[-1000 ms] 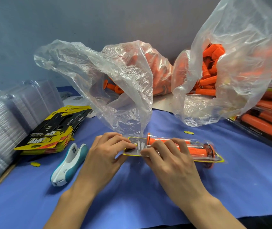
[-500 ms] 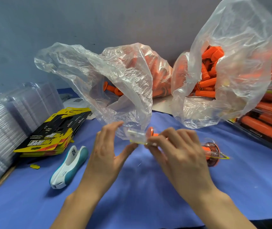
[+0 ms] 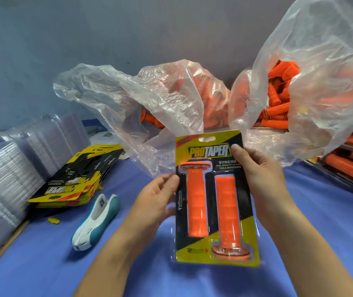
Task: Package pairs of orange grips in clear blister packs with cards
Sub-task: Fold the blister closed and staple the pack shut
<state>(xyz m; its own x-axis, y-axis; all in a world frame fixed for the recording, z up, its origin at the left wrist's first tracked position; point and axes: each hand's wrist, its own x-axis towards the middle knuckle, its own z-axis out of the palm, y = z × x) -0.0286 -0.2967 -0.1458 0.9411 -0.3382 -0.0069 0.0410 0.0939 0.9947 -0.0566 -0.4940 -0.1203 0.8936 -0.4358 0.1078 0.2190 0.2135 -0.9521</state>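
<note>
A closed blister pack (image 3: 211,243) with a yellow-and-black card stands upright in front of me, above the blue table. Two orange grips (image 3: 196,202) lie side by side inside it, one flange up, one flange down. My left hand (image 3: 156,196) pinches the pack's left edge. My right hand (image 3: 261,174) holds its upper right edge, thumb on the card front. Loose orange grips fill two clear plastic bags (image 3: 312,91) at the back.
A stack of yellow-and-black cards (image 3: 75,183) lies at the left, with a white-and-teal stapler (image 3: 96,221) in front of it. Stacks of clear blister shells (image 3: 6,168) fill the far left. Packed blister packs (image 3: 351,166) pile up at the right edge.
The pack lay flat on the table under both hands. Both hands have lifted it and turned it upright so its front faces me.
</note>
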